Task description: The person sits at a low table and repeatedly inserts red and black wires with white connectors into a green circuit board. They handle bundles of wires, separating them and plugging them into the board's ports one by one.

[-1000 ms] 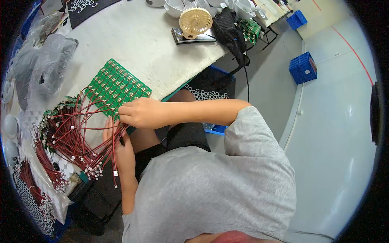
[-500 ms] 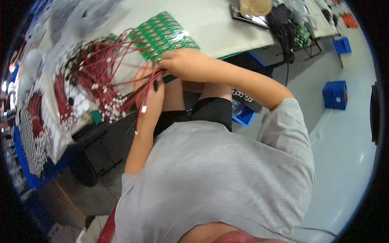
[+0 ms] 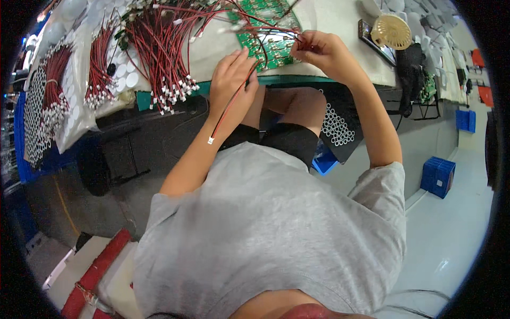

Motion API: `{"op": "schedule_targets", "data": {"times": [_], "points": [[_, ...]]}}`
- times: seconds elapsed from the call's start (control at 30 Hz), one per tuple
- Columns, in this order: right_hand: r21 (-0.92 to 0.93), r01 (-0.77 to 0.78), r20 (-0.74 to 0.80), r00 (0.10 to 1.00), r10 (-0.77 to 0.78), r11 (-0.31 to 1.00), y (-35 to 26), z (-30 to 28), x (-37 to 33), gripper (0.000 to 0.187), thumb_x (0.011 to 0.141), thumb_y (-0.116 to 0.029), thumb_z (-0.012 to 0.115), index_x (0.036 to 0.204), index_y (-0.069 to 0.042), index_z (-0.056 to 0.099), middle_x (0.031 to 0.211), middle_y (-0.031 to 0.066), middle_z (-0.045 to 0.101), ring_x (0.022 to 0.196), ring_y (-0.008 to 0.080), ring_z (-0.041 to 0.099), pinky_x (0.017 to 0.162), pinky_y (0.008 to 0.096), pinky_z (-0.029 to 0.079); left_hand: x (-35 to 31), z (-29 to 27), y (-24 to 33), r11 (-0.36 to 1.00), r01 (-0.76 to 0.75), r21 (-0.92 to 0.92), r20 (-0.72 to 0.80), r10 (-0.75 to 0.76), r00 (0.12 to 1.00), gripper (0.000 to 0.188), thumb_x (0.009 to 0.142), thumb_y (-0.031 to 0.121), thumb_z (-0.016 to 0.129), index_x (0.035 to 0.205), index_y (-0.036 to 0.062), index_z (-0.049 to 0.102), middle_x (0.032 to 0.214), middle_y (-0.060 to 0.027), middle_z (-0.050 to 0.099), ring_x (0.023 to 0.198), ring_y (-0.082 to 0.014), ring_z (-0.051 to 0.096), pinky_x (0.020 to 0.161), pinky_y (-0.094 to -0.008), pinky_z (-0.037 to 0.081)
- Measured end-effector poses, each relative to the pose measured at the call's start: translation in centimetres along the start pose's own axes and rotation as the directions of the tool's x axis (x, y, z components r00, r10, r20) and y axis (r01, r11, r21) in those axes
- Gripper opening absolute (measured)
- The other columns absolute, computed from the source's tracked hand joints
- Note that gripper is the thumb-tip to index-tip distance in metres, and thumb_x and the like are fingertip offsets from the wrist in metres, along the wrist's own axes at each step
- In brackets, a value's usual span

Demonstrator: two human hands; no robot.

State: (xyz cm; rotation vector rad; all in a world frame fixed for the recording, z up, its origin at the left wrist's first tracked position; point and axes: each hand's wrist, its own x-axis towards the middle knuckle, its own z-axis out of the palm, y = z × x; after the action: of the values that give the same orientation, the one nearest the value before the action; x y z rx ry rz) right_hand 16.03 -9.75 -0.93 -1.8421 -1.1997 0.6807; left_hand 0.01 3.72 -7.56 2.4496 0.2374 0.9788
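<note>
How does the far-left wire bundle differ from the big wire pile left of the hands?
The far-left wire bundle is gathered by a pale tie; the big wire pile fans out loosely. The bundle looks narrower; the pile spreads wider. Both have reddish wires ending in white connectors.

Worn on my head, the left of two side-by-side fisheye cameras looks steeply down over my grey shirt [image 3: 276, 212], very near and filling the lower middle. Farther off, the table's [image 3: 337, 16] near edge crosses the upper part, with my left hand [image 3: 231, 85] and right hand [image 3: 324, 53] beside it; the wide lens also takes in floor beyond the table's right end.
</note>
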Motion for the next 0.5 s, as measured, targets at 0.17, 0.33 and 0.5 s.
{"op": "schedule_targets", "data": {"times": [0.17, 0.33, 0.5], "points": [[-0.092, 0.145, -0.13, 0.979, -0.157, 0.985, 0.0, 1.8, 0.7, 0.016, 0.073, -0.012, 0.06, 0.083, 0.001, 0.058, 0.061, 0.0079, 0.051, 0.056, 0.0092, 0.043, 0.052, 0.0233, 0.038, 0.0, -0.1, 0.1, 1.0, 0.029, -0.008, 0.052, -0.029, 0.998, 0.026, 0.066, 0.006, 0.055, 0.091, 0.0012, 0.057, 0.104, -0.0125, 0.054, 0.098, -0.0253, 0.047, 0.086, -0.033, 0.036], [-0.118, 0.117, -0.192, 0.972, -0.139, 0.986, 0.3, 2.7, 0.5, 0.017, 0.071, -0.01, 0.061, 0.085, 0.0, 0.058, 0.063, 0.0071, 0.054, 0.057, 0.0088, 0.046, 0.054, 0.0232, 0.04, -0.1, 0.0, -0.3, 1.0, -0.005, -0.004, 0.047, 0.005, 0.999, 0.028, 0.07, 0.007, 0.055, 0.097, 0.0016, 0.055, 0.105, -0.0113, 0.053, 0.1, -0.0257, 0.047, 0.087, -0.0325, 0.036], [-0.113, 0.076, -0.242, 0.965, -0.101, 0.991, -0.3, 2.6, 0.7, 0.016, 0.071, -0.009, 0.061, 0.084, -0.001, 0.057, 0.063, 0.0053, 0.055, 0.058, 0.0085, 0.049, 0.055, 0.0237, 0.042, -0.1, 0.1, -0.2, 1.0, 0.003, -0.012, 0.025, -0.003, 1.0, 0.027, 0.069, 0.006, 0.055, 0.095, 0.0014, 0.056, 0.103, -0.0115, 0.054, 0.1, -0.0252, 0.047, 0.087, -0.0325, 0.036]]}}
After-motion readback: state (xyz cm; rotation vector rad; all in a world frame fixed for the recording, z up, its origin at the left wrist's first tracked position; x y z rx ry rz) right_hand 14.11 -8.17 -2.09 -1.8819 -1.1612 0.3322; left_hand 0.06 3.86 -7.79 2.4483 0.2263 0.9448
